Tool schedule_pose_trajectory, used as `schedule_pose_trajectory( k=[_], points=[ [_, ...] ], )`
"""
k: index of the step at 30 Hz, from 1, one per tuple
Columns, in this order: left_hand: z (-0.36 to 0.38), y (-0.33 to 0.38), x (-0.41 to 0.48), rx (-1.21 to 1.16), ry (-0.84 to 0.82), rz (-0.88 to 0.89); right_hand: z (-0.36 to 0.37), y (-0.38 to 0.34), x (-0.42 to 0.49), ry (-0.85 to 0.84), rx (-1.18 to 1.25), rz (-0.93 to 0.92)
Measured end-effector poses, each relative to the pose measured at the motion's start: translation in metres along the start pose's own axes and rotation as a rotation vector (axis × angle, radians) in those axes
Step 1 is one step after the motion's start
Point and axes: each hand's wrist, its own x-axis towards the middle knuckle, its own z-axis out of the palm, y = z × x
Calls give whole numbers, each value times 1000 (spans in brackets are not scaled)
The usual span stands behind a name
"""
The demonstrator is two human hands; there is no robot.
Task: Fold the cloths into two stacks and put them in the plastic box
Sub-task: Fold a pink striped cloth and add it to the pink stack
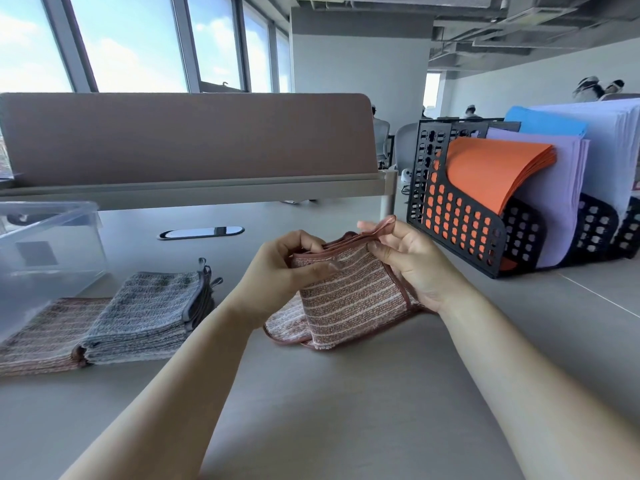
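Note:
A brown-and-white striped cloth (pixel 349 299) is held up at the middle of the desk, its lower part resting on the surface. My left hand (pixel 287 271) pinches its top edge on the left. My right hand (pixel 412 265) grips the top right corner and its hanging loop. To the left lie folded cloths: a grey stack (pixel 149 317) overlapping a brownish stack (pixel 45 334). The clear plastic box (pixel 45 251) stands at the far left, partly over the brownish stack.
A black perforated file holder (pixel 460 216) with orange, purple and white paper stands at the right. A pinkish desk divider (pixel 187 140) runs along the back. An oval cable port (pixel 201 232) sits in the desk (pixel 346 410). Seated people are far behind.

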Motion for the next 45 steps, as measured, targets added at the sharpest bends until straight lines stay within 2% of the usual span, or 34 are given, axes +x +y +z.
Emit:
schedule_pose_trajectory(
  k=[4, 7, 9, 12, 14, 17, 19, 21, 23, 26, 30, 36, 38, 42, 45],
  points=[
    [-2, -4, 3, -81, 103, -34, 4, 1, 0, 79, -104, -15],
    [-1, -8, 6, -243, 229, -165, 6, 1, 1, 160, -94, -66],
    [0, -9, 5, -362, 190, -253, 4, 2, 2, 196, -83, -73],
    [5, -15, 1, -356, 93, -354, 5, 4, 3, 230, -85, -65],
    [10, -18, 2, -334, 137, -351, 7, 4, 2, 243, -91, -40],
    [15, -18, 6, -348, 259, -334, 5, 4, 4, 191, -69, 123],
    [14, -21, 8, -326, 343, -355, 4, 4, 3, 67, 10, 303],
    [12, -24, 8, -256, 412, -385, 6, 5, 1, -52, 39, 407],
    [10, -26, 8, -175, 454, -401, 8, 6, 0, -84, -34, 422],
    [6, -28, 8, -109, 478, -432, 11, 6, -3, -42, -112, 351],
    [1, -29, 10, -60, 433, -471, 6, 8, -3, -58, -58, 266],
    [-8, -30, 10, -94, 413, -446, 3, 8, -4, -250, -95, 215],
    [-9, -20, 7, -91, 312, -380, 1, 9, -3, -251, -95, 230],
    [-17, -1, -3, -90, -2, -362, -3, 2, -5, -212, -36, 267],
    [-29, 2, -10, -132, -73, -401, -6, 0, -6, -286, 19, 274]
  ],
)
